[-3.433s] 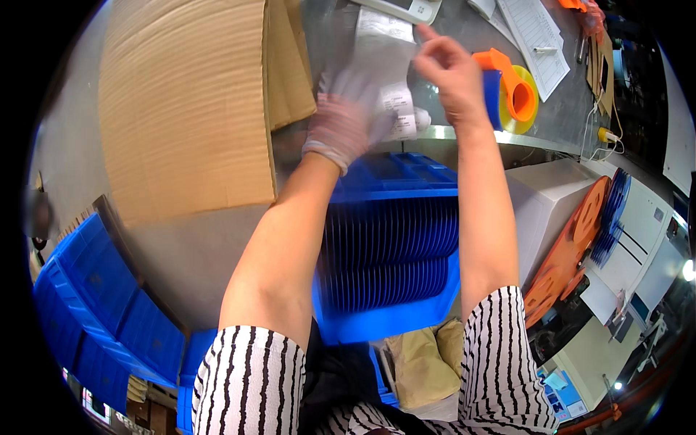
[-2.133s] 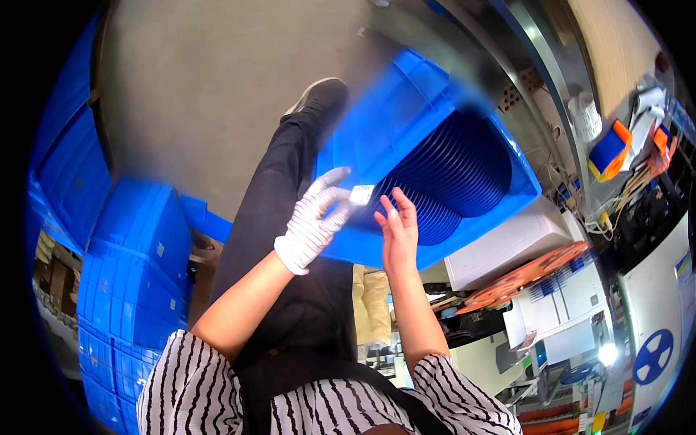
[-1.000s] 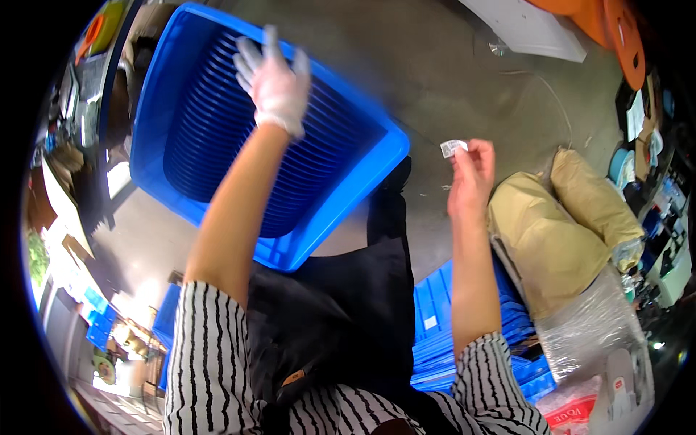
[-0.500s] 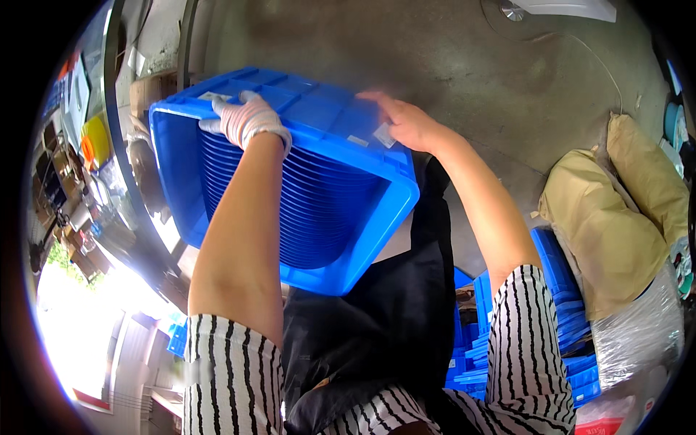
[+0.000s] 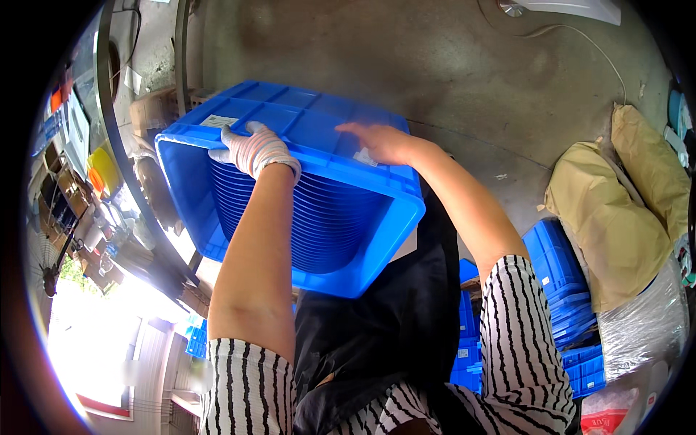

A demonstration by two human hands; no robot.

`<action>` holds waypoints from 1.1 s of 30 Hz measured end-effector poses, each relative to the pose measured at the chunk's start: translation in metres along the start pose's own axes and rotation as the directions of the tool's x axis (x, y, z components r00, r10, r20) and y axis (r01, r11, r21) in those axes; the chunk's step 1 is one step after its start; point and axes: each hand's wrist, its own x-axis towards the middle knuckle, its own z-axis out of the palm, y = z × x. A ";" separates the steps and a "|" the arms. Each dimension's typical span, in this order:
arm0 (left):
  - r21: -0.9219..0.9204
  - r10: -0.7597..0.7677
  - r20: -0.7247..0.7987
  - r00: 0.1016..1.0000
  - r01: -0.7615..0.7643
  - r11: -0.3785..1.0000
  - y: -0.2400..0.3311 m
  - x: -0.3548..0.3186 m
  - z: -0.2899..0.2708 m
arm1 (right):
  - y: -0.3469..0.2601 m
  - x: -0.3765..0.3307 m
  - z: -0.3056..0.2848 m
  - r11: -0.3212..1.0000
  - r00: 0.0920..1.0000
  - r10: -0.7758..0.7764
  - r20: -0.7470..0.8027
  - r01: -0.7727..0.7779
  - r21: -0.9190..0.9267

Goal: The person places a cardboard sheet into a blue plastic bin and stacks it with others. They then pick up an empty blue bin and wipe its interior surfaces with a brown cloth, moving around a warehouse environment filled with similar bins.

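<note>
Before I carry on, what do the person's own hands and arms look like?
The left hand wears a whitish knitted glove with greyish fingers and a banded look, ending at the wrist. The right hand is bare. Both forearms are uncovered below short white sleeves with wavy black stripes. No watch or cable shows on either.
</note>
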 end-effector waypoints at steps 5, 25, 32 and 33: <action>-0.032 -0.023 -0.040 0.999 0.022 0.999 -0.003 0.002 0.003 | -0.019 0.004 -0.001 0.997 0.997 0.061 0.055 -0.058 -0.057; -0.176 -0.140 0.146 0.979 0.165 0.970 0.005 -0.001 -0.013 | 0.011 -0.002 0.012 0.949 0.955 0.233 -0.184 -0.182 0.257; -0.103 0.130 0.002 0.992 -0.129 0.986 -0.033 0.025 0.025 | 0.037 0.003 0.035 0.780 0.941 0.334 -0.053 -0.245 0.576; -0.058 0.162 -0.015 0.987 -0.163 0.985 -0.041 0.034 0.024 | 0.028 0.004 0.032 0.768 0.939 0.341 -0.050 -0.247 0.590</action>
